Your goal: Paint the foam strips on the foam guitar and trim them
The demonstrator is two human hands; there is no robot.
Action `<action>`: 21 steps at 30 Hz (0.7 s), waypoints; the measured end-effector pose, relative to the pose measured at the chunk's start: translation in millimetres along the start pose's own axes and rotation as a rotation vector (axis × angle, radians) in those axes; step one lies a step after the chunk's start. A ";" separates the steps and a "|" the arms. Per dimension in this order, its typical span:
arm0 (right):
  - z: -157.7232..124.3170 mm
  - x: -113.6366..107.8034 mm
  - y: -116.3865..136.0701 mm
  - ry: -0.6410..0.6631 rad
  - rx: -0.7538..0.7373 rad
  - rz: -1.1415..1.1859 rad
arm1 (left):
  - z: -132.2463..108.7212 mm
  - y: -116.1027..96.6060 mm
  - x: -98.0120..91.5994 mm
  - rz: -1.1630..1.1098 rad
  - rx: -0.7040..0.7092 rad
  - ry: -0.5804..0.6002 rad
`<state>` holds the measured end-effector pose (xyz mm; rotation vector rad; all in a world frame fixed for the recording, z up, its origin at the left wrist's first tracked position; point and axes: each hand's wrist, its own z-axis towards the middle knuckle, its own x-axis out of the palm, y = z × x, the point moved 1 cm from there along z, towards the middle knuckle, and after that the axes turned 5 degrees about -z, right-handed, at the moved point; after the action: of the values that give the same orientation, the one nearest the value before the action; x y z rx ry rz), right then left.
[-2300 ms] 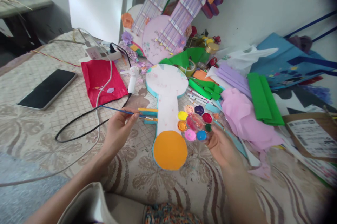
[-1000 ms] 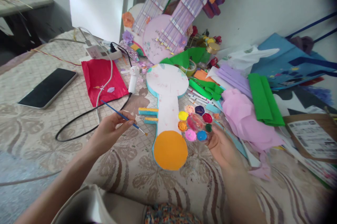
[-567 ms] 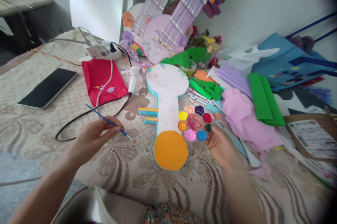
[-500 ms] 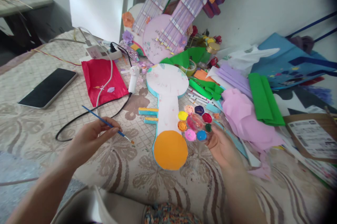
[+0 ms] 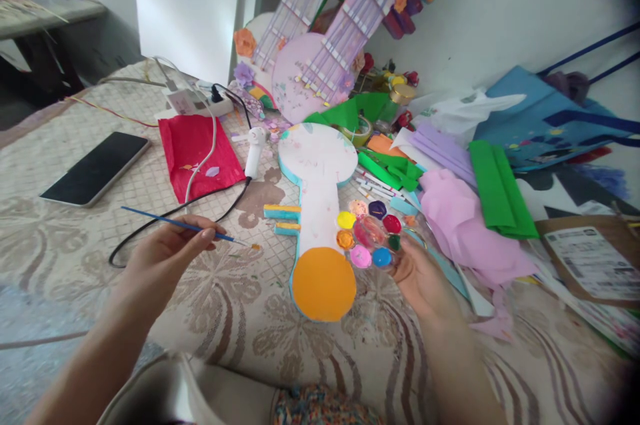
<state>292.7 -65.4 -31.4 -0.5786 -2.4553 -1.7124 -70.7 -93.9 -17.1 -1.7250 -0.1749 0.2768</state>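
Note:
My left hand pinches a thin blue paintbrush with an orange-tipped end, held level above the patterned cloth to the left of the craft piece. My right hand grips the round paint palette with several coloured wells, right beside the white key-shaped cutout. The cutout lies flat, with a turquoise edge and an orange painted disc at its near end.
A black phone and red cloth lie at the left, with a glue gun, cables and a power strip. Green, purple and pink paper piles up at the right. Lilac guitar-shaped crafts lean at the back.
My left hand has drawn the brush away from the cutout's striped tabs, leftward and toward me, and levelled it. The right hand and palette stay put.

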 end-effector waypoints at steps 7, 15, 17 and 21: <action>0.3 -2.5 -1.9 0.013 0.010 0.012 | 5.8 -8.2 32.2 -0.165 0.082 0.004; -2.5 0.2 -1.0 0.040 0.010 0.011 | 17.1 -8.8 58.4 -0.155 0.173 0.110; -2.2 -0.9 -1.0 0.029 0.011 0.020 | 22.8 -2.0 59.1 -0.150 0.186 0.101; -0.5 -2.6 -2.0 -0.010 0.016 0.034 | 30.2 9.5 59.9 -0.133 0.159 0.086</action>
<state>294.3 -67.1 -33.8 -0.6251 -2.4487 -1.6792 -22.1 -50.7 -36.3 -1.5572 -0.1988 0.1153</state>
